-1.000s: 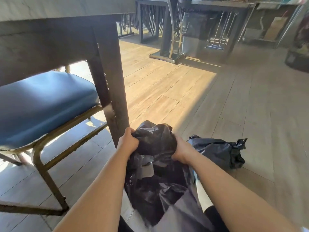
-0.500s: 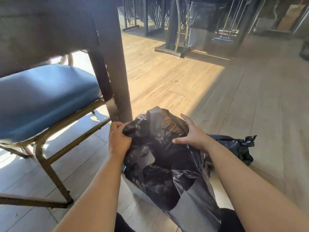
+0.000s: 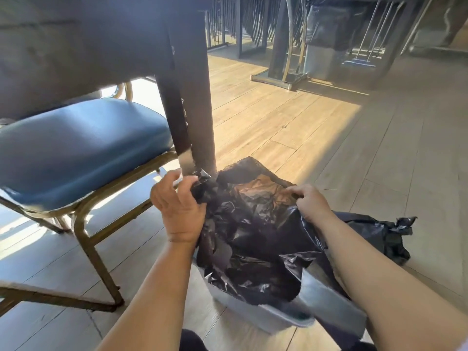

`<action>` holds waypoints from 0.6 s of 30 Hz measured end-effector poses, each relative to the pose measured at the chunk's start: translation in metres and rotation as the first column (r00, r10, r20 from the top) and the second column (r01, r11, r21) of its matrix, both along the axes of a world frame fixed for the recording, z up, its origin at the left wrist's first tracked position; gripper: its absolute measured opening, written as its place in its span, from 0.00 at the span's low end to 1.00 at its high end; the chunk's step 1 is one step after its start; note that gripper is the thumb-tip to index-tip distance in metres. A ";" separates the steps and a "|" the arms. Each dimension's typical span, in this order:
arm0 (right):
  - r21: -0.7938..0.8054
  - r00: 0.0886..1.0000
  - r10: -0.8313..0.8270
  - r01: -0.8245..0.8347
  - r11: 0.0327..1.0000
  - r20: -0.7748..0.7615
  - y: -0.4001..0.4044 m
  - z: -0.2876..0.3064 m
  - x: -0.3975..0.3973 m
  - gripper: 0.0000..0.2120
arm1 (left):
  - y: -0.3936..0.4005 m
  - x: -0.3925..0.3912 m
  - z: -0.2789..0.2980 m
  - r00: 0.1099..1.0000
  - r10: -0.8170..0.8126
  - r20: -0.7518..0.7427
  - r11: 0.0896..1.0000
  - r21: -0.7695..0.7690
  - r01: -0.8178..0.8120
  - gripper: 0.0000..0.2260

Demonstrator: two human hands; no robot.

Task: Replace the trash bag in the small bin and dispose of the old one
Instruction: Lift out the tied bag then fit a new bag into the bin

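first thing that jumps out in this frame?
Both hands, left hand and right hand, grip a crumpled black trash bag over a small grey bin at bottom centre. A tied black bag lies on the floor just right; a blue chair sits left.

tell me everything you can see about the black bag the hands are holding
The thin, glossy, crinkled black plastic trash bag is open and bunched over the small grey plastic bin, draping into it. Sunlight glows brownish through its raised far edge. The left hand pinches its left rim; the right hand grips its right rim.
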State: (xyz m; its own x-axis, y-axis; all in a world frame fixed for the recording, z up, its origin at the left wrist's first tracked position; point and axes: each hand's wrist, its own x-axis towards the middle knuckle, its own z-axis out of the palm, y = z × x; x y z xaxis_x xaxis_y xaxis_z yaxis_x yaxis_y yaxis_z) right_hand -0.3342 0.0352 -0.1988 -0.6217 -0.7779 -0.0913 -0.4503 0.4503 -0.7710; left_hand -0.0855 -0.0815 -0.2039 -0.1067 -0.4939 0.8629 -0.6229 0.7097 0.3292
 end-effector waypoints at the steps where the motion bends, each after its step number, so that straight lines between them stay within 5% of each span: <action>1: 0.031 0.999 0.007 -0.006 1.000 -0.040 -0.004 -0.002 -0.001 0.25 | 0.001 -0.002 0.002 0.996 0.015 0.085 0.991 -0.132 -0.003 0.29; 4: 0.165 0.981 0.080 -0.050 0.985 -0.178 -0.013 -0.005 0.000 0.18 | 0.005 -0.007 0.002 0.896 -0.015 0.444 0.943 -0.290 0.160 0.32; 7: 0.266 0.964 0.140 -0.076 0.961 -0.227 -0.016 -0.004 0.005 0.14 | -0.004 -0.009 -0.003 0.760 -0.044 0.649 0.968 -0.161 0.193 0.21; 10: 0.327 0.944 0.199 -0.106 0.939 -0.265 -0.015 -0.005 0.008 0.15 | -0.010 -0.012 -0.005 0.763 -0.152 0.628 0.963 0.269 -0.030 0.16; 14: 0.370 0.942 0.210 -0.103 0.923 -0.263 -0.014 -0.009 0.006 0.19 | -0.013 -0.010 -0.025 0.727 -0.342 0.595 0.761 0.629 -0.157 0.21; 18: 0.363 0.962 0.148 -0.057 0.930 -0.229 -0.017 -0.013 0.002 0.20 | -0.022 -0.012 -0.039 0.833 -0.446 0.327 0.447 0.888 -0.109 0.17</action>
